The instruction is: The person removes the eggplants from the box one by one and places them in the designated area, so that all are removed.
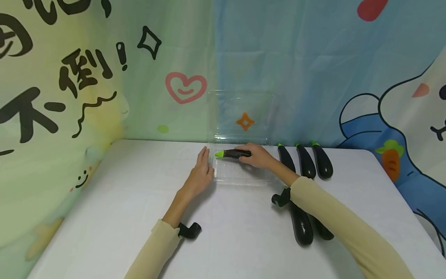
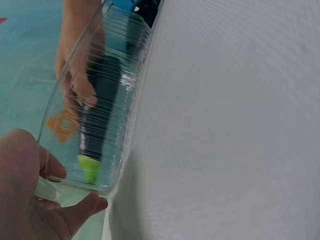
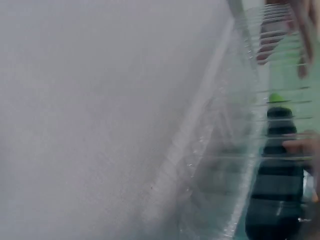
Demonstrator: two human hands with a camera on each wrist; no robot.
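Note:
A glossy dark eggplant (image 1: 237, 154) with a light green tip lies inside the clear plastic box (image 1: 240, 181), its tip pointing left. From the right, my right hand (image 1: 256, 155) grips its thick end, fingers over the top. The left wrist view shows the same eggplant (image 2: 102, 107) through the ribbed wall. My left hand (image 1: 201, 172) is at the box's left end, fingers fairly straight along that edge, thumb by the corner. In the left wrist view this hand (image 2: 30, 185) touches the box's end near the rim. The box's lid (image 1: 244, 112) stands raised behind it.
Right of the box, three eggplants (image 1: 322, 161) lie in a row near the table's back edge. Nearer, two more eggplants (image 1: 302, 228) lie partly under the right sleeve (image 1: 341, 221). A printed cloth backdrop (image 1: 296, 69) hangs behind the white table (image 1: 115, 201).

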